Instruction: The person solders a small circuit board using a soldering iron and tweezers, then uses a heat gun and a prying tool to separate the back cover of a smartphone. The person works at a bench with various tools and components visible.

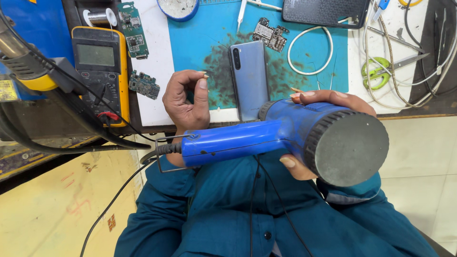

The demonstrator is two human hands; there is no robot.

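right hand (328,102) – fingers wrap the blue heat gun (304,135) | left hand (186,97) – fingers pinched narrow, empty | grey phone (248,78) face-down at worktop (157,71) front edge

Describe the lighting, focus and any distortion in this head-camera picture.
Head view: even, soft light with faint shadows; a pale sheen on the grey phone; the blue heat gun, close to the lens in the right hand, looms oversized but stays sharp; the desk edge bows from the wide lens; the left hand is crisp.
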